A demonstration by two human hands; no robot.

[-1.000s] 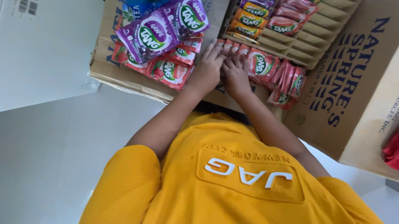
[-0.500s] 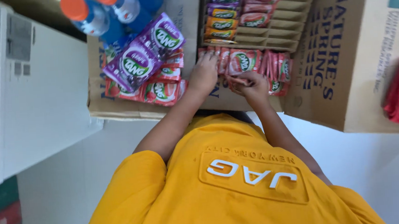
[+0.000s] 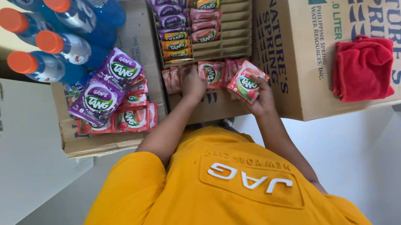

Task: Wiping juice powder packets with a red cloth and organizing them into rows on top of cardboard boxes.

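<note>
The right hand [image 3: 261,99] pinches a red sachet [image 3: 248,83], lifted just off the row of red sachets [image 3: 207,73] at the near edge of the cardboard rack [image 3: 232,35]. The left hand [image 3: 193,84] presses fingers-down on that row, closed over the packets. Purple sachets [image 3: 109,86] lie on the left carton [image 3: 113,142], beside blue bottles [image 3: 64,47]. A red cloth [image 3: 362,68] rests on the right box [image 3: 310,72].

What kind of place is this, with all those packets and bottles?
Probably a small shop or stockroom. Rows of drink-mix sachets fill a slotted cardboard rack, capped bottles lie stacked beside it, and the right hand holds a red sachet while the left hand reaches in.
</note>
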